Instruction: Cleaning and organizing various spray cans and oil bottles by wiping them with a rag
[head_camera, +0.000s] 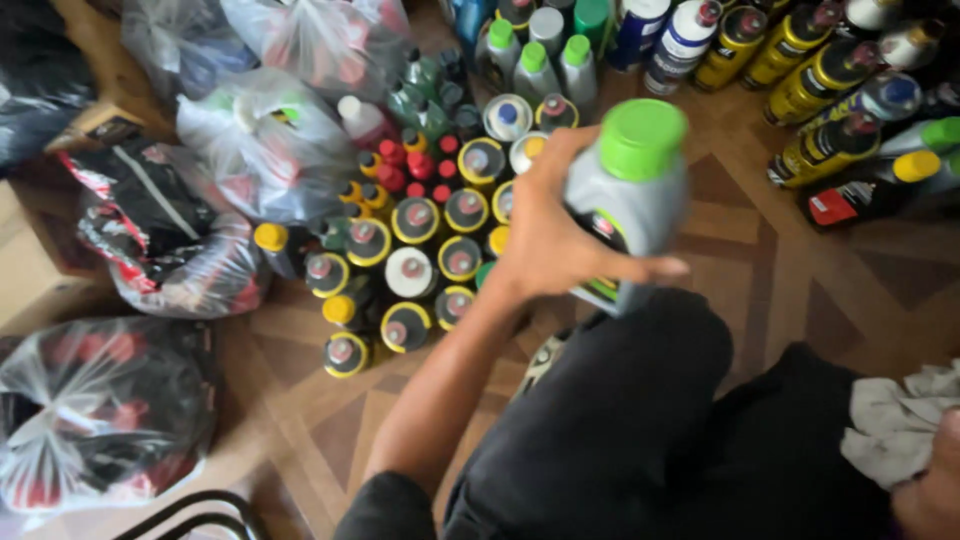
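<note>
1. Head view, looking straight down: the left hand (545, 235) has a grey plastic bottle with a bright green screw cap (628, 195) lifted up over the person's dark-trousered knee (610, 400). It's off the floor and tipped a bit, probably so it can be looked over or wiped.
2. Grip: fingers are wrapped round the bottle's body, thumb lying across the front low down, so the hand is clamped on it. The cap is left free.
3. The right hand (935, 490) is only partly in shot at the bottom right corner, bunched on a crumpled grey cloth (895, 420). It's closed on the rag as far as I can tell.
4. On the patterned wooden floor (800, 290), yellow-rimmed spray cans (415, 255) stand packed upright just left of the bottle, easy to reach.
5. Clear plastic bags of goods (270, 150) sit toward the floor's left edge.
</note>
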